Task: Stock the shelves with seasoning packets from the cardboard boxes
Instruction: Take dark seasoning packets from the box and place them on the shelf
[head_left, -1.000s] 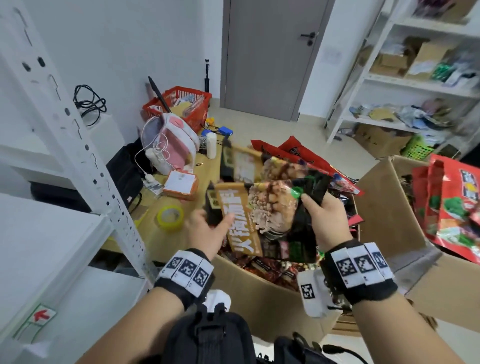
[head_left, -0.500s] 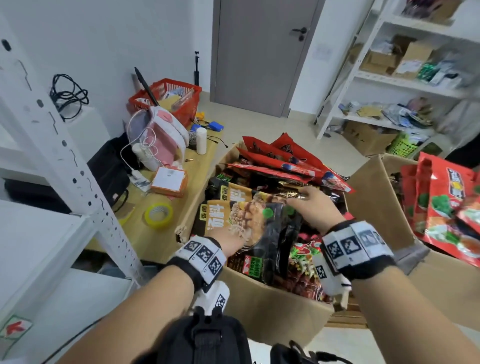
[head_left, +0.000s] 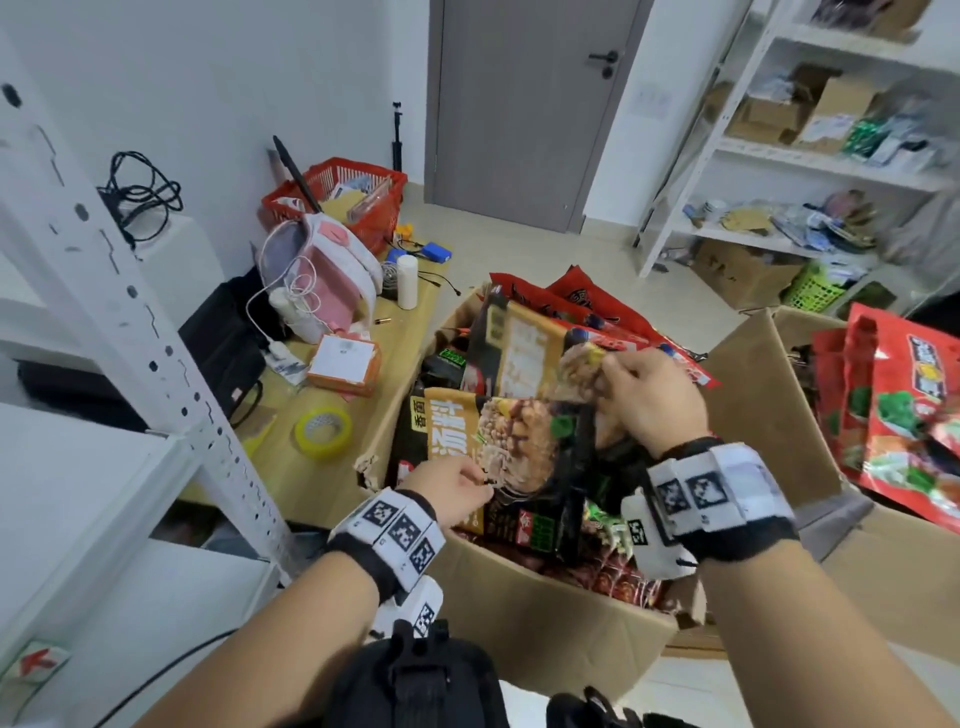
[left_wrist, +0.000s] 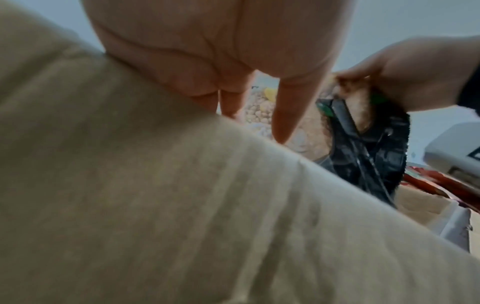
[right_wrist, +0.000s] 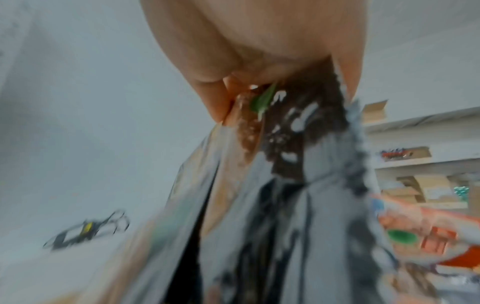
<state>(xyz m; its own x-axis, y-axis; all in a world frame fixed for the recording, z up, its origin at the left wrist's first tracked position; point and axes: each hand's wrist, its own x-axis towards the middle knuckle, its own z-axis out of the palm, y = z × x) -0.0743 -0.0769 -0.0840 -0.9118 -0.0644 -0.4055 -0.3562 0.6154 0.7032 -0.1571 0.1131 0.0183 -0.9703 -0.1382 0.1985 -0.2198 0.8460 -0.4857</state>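
Note:
An open cardboard box (head_left: 519, 618) in front of me is full of seasoning packets. My right hand (head_left: 608, 374) grips the top edges of a bunch of yellow-and-black packets (head_left: 524, 358) and holds them upright over the box. The same fistful of packets (right_wrist: 285, 185) hangs below my right hand (right_wrist: 280, 88) in the right wrist view. My left hand (head_left: 480, 483) pinches the lower edge of the front packet (head_left: 498, 436). In the left wrist view the left hand (left_wrist: 259, 115) points its fingers along a packet, and a blurred beige surface hides most else.
A second box (head_left: 769, 415) at the right holds red packets (head_left: 893, 405). A white shelf (head_left: 78, 467) with a perforated post (head_left: 130, 322) stands at my left. A low wooden table (head_left: 311, 467) carries yellow tape (head_left: 322, 431), a small carton and a pink bag.
The packets dipped down onto the box half a second ago and now stand raised again in my right hand. My left hand has slid from the packet's side to its lower edge.

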